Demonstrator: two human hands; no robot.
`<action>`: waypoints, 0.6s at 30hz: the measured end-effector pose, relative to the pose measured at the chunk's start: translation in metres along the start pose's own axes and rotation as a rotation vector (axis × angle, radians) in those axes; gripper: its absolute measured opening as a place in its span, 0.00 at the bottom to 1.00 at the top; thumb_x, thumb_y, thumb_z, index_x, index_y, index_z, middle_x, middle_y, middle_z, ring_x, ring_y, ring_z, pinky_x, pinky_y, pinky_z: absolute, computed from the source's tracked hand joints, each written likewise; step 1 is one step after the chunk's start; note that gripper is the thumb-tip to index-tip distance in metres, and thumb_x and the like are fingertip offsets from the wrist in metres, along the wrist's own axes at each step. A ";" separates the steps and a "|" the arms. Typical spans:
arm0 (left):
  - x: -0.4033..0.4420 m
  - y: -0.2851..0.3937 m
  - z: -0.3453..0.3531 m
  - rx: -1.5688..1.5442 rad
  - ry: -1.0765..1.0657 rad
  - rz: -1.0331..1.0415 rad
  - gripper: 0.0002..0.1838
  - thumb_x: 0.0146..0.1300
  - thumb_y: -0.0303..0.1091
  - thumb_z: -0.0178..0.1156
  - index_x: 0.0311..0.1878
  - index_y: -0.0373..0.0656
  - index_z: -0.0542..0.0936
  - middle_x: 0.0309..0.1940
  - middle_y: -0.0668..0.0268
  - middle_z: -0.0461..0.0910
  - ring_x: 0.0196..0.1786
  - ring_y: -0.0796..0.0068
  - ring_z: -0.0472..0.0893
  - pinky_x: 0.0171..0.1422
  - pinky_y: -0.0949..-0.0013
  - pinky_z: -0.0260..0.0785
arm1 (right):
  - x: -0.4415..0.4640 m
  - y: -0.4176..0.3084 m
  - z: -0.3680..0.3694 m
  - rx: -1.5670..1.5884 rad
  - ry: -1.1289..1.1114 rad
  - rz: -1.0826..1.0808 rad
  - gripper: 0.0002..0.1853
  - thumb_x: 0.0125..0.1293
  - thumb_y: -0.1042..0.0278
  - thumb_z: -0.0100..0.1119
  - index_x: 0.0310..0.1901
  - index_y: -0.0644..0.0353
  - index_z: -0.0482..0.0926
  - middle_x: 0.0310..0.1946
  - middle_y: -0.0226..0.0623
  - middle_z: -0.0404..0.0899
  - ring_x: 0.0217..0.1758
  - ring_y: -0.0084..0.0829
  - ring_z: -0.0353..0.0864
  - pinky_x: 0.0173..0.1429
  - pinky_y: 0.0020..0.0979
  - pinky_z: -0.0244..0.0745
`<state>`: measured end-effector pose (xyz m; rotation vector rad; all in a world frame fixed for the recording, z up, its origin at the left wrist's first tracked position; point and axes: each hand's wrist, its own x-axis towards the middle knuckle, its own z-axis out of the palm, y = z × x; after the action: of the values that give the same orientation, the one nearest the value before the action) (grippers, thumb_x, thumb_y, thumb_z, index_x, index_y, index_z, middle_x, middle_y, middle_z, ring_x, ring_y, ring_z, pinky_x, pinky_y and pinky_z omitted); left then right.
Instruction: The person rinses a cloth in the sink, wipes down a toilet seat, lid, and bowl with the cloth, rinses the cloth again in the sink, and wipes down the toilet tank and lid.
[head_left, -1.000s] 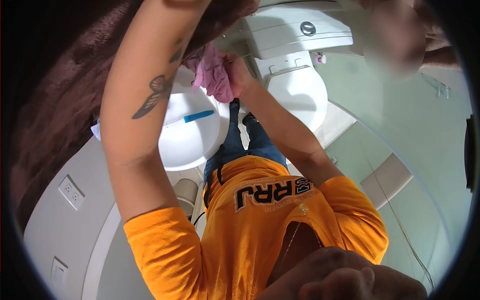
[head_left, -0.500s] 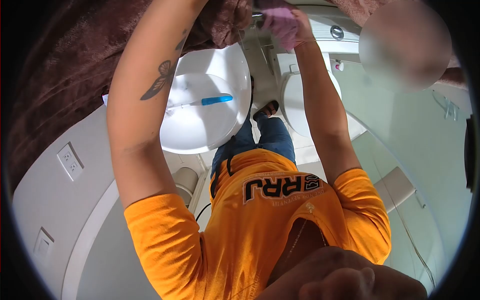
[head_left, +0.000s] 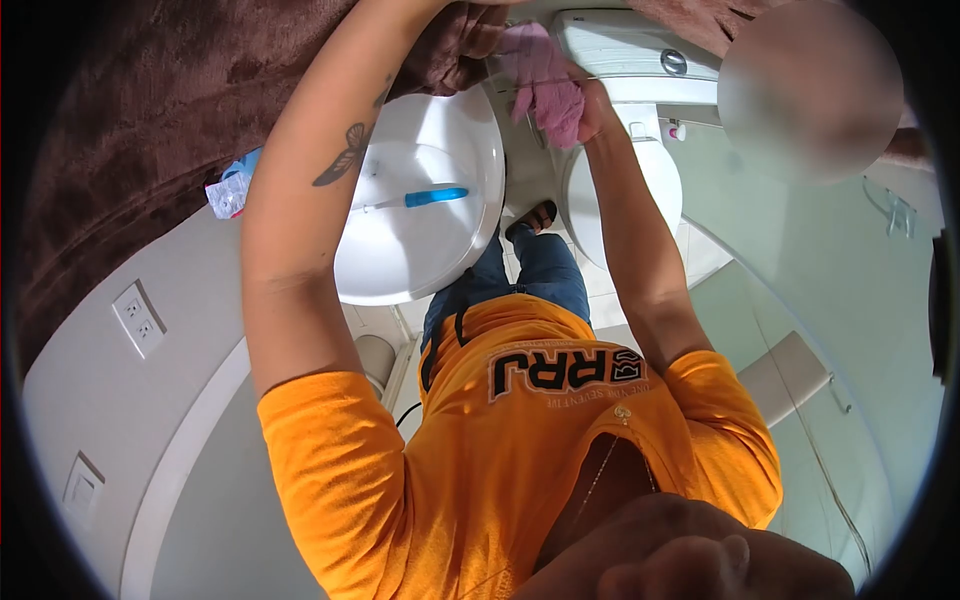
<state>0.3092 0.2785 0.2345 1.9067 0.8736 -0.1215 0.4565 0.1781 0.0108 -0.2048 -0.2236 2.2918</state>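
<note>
A pink crumpled cloth [head_left: 548, 85] hangs from my right hand [head_left: 596, 108], whose fingers are closed on it, between the sink and the toilet tank. My left forearm reaches over the white sink [head_left: 420, 275] to the top edge of the view. Only a sliver of my left hand [head_left: 480, 2] shows there, so its fingers and anything in them are hidden. In the basin lies a tool with a blue handle [head_left: 437, 197] and a pale shaft; my left arm covers the basin's left side.
The white toilet [head_left: 635, 220] stands right of the sink, its tank [head_left: 610, 50] bearing a round flush button. Brown plush fabric [head_left: 160, 120] fills the upper left. A small packet [head_left: 228, 193] sits beside my left arm. Wall outlets [head_left: 140, 318] are at the left.
My right hand has brought the pink cloth down, nearer my body. My left arm has shifted right and upward, uncovering more of the packet beside it.
</note>
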 end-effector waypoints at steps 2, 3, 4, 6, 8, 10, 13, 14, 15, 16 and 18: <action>0.000 -0.004 0.006 0.019 0.011 -0.018 0.40 0.63 0.65 0.42 0.53 0.31 0.76 0.56 0.46 0.72 0.61 0.55 0.69 0.65 0.65 0.58 | -0.010 0.015 0.011 -0.073 0.277 -0.014 0.24 0.69 0.57 0.38 0.57 0.70 0.65 0.46 0.49 0.76 0.47 0.41 0.79 0.51 0.40 0.77; -0.002 -0.005 0.011 0.008 -0.009 -0.019 0.41 0.63 0.66 0.41 0.52 0.31 0.76 0.55 0.45 0.73 0.60 0.55 0.70 0.64 0.64 0.59 | -0.014 0.017 0.009 -0.075 0.279 -0.016 0.24 0.69 0.57 0.38 0.57 0.70 0.65 0.46 0.49 0.76 0.47 0.41 0.79 0.51 0.40 0.77; -0.003 -0.005 0.015 -0.003 -0.029 -0.021 0.42 0.62 0.68 0.40 0.51 0.31 0.77 0.54 0.44 0.73 0.59 0.54 0.71 0.63 0.63 0.60 | -0.017 0.021 0.007 0.016 0.176 -0.007 0.24 0.69 0.57 0.38 0.57 0.70 0.65 0.46 0.50 0.76 0.47 0.42 0.79 0.51 0.41 0.77; -0.004 0.002 0.021 0.129 0.020 -0.129 0.44 0.61 0.70 0.38 0.49 0.31 0.78 0.50 0.43 0.75 0.56 0.54 0.73 0.60 0.62 0.62 | -0.025 0.023 0.011 0.105 0.073 0.003 0.24 0.69 0.58 0.38 0.57 0.70 0.65 0.47 0.51 0.76 0.47 0.44 0.78 0.52 0.42 0.76; -0.002 0.015 0.023 0.189 -0.159 -0.377 0.45 0.60 0.71 0.36 0.46 0.31 0.79 0.47 0.43 0.76 0.53 0.55 0.75 0.57 0.63 0.64 | -0.038 0.019 0.026 0.038 0.439 -0.154 0.24 0.69 0.56 0.37 0.54 0.71 0.68 0.43 0.47 0.77 0.40 0.37 0.80 0.44 0.35 0.79; -0.004 -0.015 0.040 0.077 -0.033 -0.114 0.43 0.62 0.69 0.38 0.43 0.29 0.79 0.42 0.47 0.78 0.48 0.59 0.77 0.54 0.65 0.67 | -0.067 -0.012 -0.035 -0.008 -0.029 -0.279 0.24 0.67 0.56 0.36 0.54 0.68 0.69 0.44 0.49 0.76 0.44 0.39 0.78 0.48 0.43 0.76; 0.005 -0.027 0.067 -0.604 0.120 0.233 0.37 0.68 0.60 0.41 0.47 0.27 0.77 0.38 0.55 0.80 0.44 0.67 0.77 0.52 0.68 0.68 | -0.106 -0.053 0.008 0.224 0.194 -0.580 0.25 0.65 0.55 0.36 0.56 0.63 0.68 0.47 0.47 0.75 0.49 0.42 0.75 0.48 0.53 0.72; 0.004 -0.025 0.066 -0.603 0.124 0.241 0.37 0.68 0.60 0.41 0.47 0.27 0.77 0.38 0.55 0.80 0.44 0.67 0.77 0.52 0.68 0.68 | -0.119 -0.073 -0.007 0.220 0.108 -0.582 0.25 0.64 0.55 0.36 0.57 0.61 0.67 0.49 0.46 0.74 0.51 0.42 0.73 0.50 0.55 0.71; 0.003 -0.023 0.066 -0.689 0.009 0.093 0.33 0.68 0.57 0.42 0.48 0.30 0.77 0.41 0.55 0.79 0.45 0.67 0.77 0.53 0.67 0.68 | -0.122 -0.080 -0.010 0.214 0.108 -0.582 0.25 0.64 0.55 0.36 0.57 0.61 0.67 0.49 0.46 0.74 0.51 0.42 0.73 0.50 0.55 0.71; 0.001 -0.020 0.068 -0.771 -0.108 -0.055 0.29 0.68 0.54 0.44 0.49 0.33 0.77 0.43 0.54 0.79 0.46 0.66 0.76 0.53 0.66 0.68 | -0.125 -0.085 -0.013 0.191 0.096 -0.626 0.25 0.64 0.55 0.36 0.58 0.62 0.66 0.49 0.45 0.74 0.50 0.42 0.74 0.50 0.53 0.71; -0.008 -0.015 0.077 -0.603 -0.040 -0.059 0.26 0.69 0.50 0.44 0.48 0.36 0.79 0.44 0.59 0.79 0.44 0.70 0.77 0.51 0.70 0.69 | -0.127 -0.083 -0.011 0.164 0.076 -0.666 0.26 0.64 0.55 0.36 0.58 0.62 0.65 0.50 0.44 0.74 0.50 0.41 0.74 0.50 0.50 0.72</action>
<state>0.3154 0.2149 0.1888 1.3124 0.8248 0.0654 0.6024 0.1385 0.0284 -0.1097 -0.0488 1.6274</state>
